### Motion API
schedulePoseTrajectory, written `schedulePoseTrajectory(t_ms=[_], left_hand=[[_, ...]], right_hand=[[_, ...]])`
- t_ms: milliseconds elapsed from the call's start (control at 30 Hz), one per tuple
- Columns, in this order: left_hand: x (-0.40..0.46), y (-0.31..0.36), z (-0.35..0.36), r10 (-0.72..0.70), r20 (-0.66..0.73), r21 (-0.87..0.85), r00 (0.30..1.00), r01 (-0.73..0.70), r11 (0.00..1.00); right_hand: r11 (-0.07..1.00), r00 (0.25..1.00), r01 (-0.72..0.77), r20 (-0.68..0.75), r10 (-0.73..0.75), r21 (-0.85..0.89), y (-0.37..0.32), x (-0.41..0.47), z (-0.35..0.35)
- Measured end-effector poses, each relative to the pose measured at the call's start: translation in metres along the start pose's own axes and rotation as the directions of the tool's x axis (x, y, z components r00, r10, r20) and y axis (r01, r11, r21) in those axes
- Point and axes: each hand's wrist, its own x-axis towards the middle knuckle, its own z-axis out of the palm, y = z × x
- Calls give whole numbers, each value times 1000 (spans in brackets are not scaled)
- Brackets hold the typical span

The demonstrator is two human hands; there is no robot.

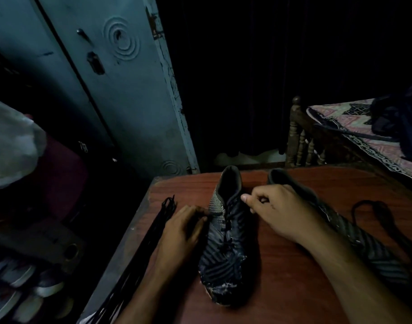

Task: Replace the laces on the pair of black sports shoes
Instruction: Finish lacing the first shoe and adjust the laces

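A black striped sports shoe [226, 249] lies on the reddish wooden table [282, 288], toe towards me, with a black lace [226, 230] threaded up its front. My left hand [184, 228] pinches a lace end at the shoe's left side. My right hand [277, 209] pinches the other lace end near the shoe's collar. The second black shoe [340, 220] lies to the right, partly hidden behind my right forearm. A loose black lace [373, 211] curls on the table at the right. A bundle of black laces [158, 220] stretches along the table's left edge.
A blue-grey metal cupboard [121, 90] stands behind the table on the left. A wooden bed with a patterned cover [354, 127] is at the right. Shoes [20, 288] sit on the floor at the lower left. The room is dark.
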Motion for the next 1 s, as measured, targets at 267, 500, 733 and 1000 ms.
schedulePoseTrajectory(t_ms=[267,500,733,1000], left_hand=[[0,4,-1,-7,16,3,1000,6,1000],[9,69,-25,233,159,-227,959,-194,954],[-3,53,-30,75,300,-244,951,0,970],[-32,20,-58,-25,220,-291,975,90,953]], right_hand=[[834,997,62,-76,-24,548,-17,-1,9],[797,989,52,81,-125,602,-28,-6,20],[879,991,89,-126,-34,468,-12,2,18],[690,945,100,-285,159,717,-5,9,11]])
